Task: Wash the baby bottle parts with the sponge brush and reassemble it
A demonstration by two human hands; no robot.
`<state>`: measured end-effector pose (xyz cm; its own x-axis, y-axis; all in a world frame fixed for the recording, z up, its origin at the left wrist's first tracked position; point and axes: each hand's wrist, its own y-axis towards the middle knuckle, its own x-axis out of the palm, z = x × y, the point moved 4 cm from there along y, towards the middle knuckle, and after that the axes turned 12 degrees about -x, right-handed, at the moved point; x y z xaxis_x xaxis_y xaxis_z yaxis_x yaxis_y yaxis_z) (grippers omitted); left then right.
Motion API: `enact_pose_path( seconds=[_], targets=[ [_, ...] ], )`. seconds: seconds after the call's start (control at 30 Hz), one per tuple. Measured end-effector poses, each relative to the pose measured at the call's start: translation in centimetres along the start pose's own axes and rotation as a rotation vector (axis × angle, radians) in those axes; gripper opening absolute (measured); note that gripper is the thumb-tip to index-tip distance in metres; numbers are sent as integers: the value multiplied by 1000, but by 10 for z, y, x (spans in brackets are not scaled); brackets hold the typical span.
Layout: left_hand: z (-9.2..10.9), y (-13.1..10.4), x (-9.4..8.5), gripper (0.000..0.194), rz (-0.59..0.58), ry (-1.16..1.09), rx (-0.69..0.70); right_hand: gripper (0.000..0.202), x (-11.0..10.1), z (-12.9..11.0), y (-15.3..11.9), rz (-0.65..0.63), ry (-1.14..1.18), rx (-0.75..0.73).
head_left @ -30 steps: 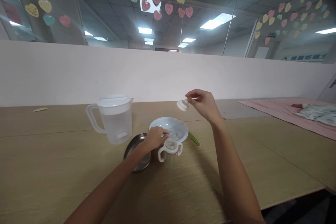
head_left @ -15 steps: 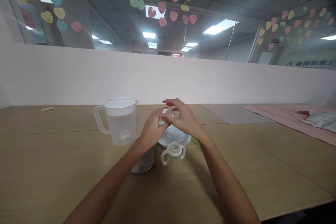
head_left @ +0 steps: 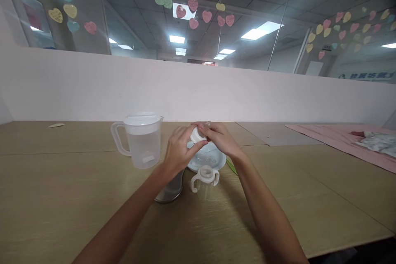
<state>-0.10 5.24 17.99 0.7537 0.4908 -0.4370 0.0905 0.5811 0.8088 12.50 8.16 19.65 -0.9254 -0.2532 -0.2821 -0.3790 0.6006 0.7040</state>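
Both hands meet above a pale bowl point(head_left: 220, 161). My left hand point(head_left: 180, 148) holds a white ring-shaped cap point(head_left: 196, 135) between thumb and fingers. My right hand point(head_left: 221, 138) pinches the clear part point(head_left: 206, 126) that rises from the cap, its fingers partly hiding it. Just in front of the bowl stands a clear bottle point(head_left: 206, 179) with two white handles and an open mouth. Clear small items lie in the bowl. Beneath my left wrist is a dark grey, metal-rimmed object point(head_left: 171, 189), partly covered by the forearm.
A translucent lidded jug point(head_left: 144, 144) stands left of my hands. A green leaf-shaped item point(head_left: 231, 166) lies right of the bowl, a pale one point(head_left: 56, 125) at the far left. A pink cloth point(head_left: 328, 136) with a patterned fabric point(head_left: 379, 142) lies at the right. A wall runs behind.
The cap has tilted between my hands, showing its white side. My right hand's fingers have lowered and closed in around the clear part. The camera view has shifted slightly.
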Motion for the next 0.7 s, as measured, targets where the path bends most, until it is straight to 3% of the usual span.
enact_pose_path(
  seconds=[0.17,0.23,0.3,0.4,0.47,0.53,0.63,0.7],
  targets=[
    [7,-4,0,45,-52,48,184,42,-13,11,1,121,201,111],
    [11,-4,0,45,-94,19,189,46,-22,17,2,156,218,130],
    [9,-3,3,46,-123,3,118,48,-32,26,2,158,109,137],
    [-7,-4,18,44,-241,37,-21,49,-45,45,1,139,-327,159],
    [-24,-10,34,43,-343,102,-99,49,-49,62,0,57,-695,220],
    [-45,-18,50,44,-444,186,-169,43,-47,82,-2,-114,-940,312],
    [-69,-30,70,45,-578,260,-239,23,-41,112,-8,-408,-1013,410],
    [-77,-35,76,46,-611,303,-245,17,-40,126,-12,-485,-1000,446]
  ],
)
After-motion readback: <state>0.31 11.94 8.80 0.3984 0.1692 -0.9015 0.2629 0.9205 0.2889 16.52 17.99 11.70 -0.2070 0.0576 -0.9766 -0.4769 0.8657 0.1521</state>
